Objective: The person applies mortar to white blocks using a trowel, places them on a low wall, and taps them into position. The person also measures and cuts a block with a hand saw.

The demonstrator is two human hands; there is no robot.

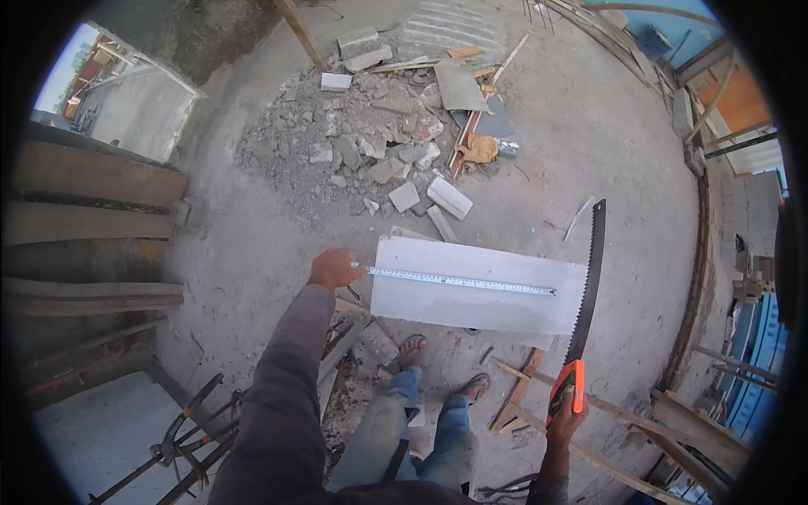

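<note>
A long pale grey-white block (480, 307) lies crosswise in front of me, raised off the floor. My left hand (337, 268) is closed at the block's left end, gripping a tape measure (463, 279). Its blade runs out across the top face and stops short of the right end. The case is mostly hidden by my fingers. My right hand (567, 411) grips a handsaw (589, 282) by its orange handle. The dark toothed blade points away from me, beside the block's right end, with the teeth toward the left.
A heap of rubble (362, 143) with broken blocks lies ahead. Wooden boards (518, 391) stand by my right foot, and long timbers cross at lower right. Bent metal bars (181, 442) stick up at lower left. Stacked planks (93, 252) line the left side.
</note>
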